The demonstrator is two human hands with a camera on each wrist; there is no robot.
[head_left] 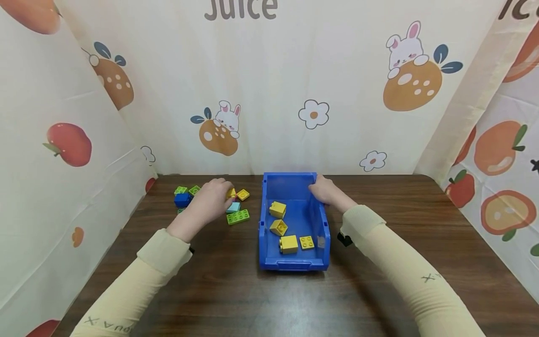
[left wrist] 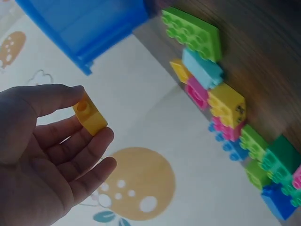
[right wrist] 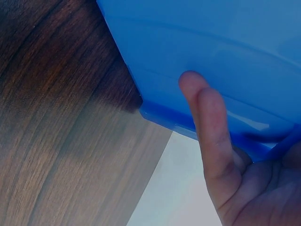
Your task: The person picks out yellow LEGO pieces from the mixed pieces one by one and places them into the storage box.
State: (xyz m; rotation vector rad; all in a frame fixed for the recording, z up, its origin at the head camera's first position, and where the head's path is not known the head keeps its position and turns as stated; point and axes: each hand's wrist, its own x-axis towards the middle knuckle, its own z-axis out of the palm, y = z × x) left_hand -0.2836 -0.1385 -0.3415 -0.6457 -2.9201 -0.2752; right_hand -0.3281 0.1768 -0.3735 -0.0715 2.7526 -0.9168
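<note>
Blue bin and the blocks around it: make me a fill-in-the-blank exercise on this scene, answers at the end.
1. The fingers of the left hand pinch a block whose colour is ____.
2. The right hand holds a bin whose colour is ____.
3. The number of loose blocks lying inside the bin is ____.
4. As the person sees it, the long green block lies on the brown table to the ____ of the bin.

Missing words: yellow; blue; four; left.
</note>
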